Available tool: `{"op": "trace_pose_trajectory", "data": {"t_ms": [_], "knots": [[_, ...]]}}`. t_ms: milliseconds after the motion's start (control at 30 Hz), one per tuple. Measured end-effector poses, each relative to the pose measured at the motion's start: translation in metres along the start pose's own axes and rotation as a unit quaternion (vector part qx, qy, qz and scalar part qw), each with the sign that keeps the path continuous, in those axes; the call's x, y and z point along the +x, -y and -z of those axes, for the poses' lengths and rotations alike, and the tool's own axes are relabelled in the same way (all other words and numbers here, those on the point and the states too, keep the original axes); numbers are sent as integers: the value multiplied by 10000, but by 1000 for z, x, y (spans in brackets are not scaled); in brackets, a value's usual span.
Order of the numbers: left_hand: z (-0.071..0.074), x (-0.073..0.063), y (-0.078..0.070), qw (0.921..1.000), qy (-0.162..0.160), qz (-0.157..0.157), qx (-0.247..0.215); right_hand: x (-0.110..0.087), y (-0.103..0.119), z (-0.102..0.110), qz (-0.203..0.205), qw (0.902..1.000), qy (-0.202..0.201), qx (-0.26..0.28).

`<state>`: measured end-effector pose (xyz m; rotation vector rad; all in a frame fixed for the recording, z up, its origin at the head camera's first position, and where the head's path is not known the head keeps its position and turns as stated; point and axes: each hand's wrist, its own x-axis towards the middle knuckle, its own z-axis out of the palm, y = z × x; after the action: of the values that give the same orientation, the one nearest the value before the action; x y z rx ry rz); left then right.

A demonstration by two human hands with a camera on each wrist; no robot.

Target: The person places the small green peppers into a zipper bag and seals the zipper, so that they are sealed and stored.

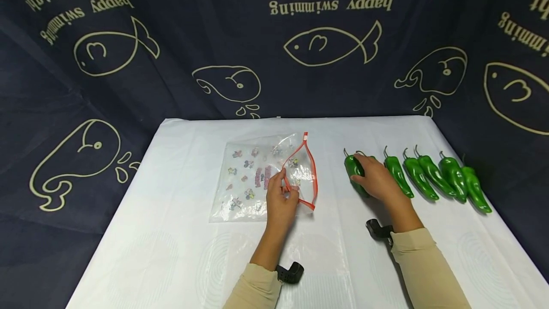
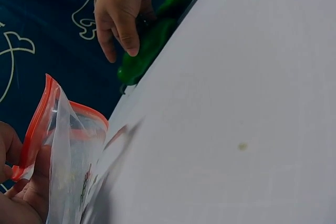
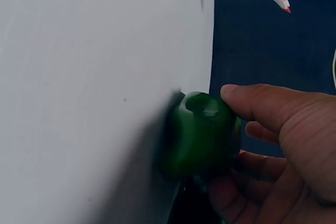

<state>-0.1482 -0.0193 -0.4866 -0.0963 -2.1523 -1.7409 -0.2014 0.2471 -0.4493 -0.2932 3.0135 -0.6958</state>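
My left hand (image 1: 280,199) pinches the red zip edge of a clear zip bag (image 1: 242,194) with small printed figures. The bag lies on the table with its mouth parted toward the right; the left wrist view shows its red rim (image 2: 37,124) raised. My right hand (image 1: 377,178) is over the leftmost green pepper (image 1: 353,166) and grips it, thumb on its near side. In the right wrist view that glossy pepper (image 3: 202,140) sits between thumb and fingers, close to the white surface. A second pepper (image 1: 372,158) is mostly hidden behind this hand.
To the right, several more green peppers (image 1: 420,179) lie side by side in a slanting row, stems away from me. A white cloth covers the table (image 1: 171,252). Behind it hangs a dark cloth (image 1: 257,23) with fish and whale drawings.
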Motion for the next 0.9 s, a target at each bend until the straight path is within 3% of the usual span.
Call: {"op": "trace_pose_trajectory", "data": {"t_ms": [367, 633, 900], "knots": [[0, 0, 0, 10000, -15, 3, 24, -2, 5, 1, 101, 9989, 177, 418], [-1, 0, 4, 9998, -100, -171, 25, -1, 11, 4, 123, 9986, 187, 475], [-1, 0, 2, 10000, -53, -54, -51, -4, 17, 3, 475, 9965, 24, 688]]}}
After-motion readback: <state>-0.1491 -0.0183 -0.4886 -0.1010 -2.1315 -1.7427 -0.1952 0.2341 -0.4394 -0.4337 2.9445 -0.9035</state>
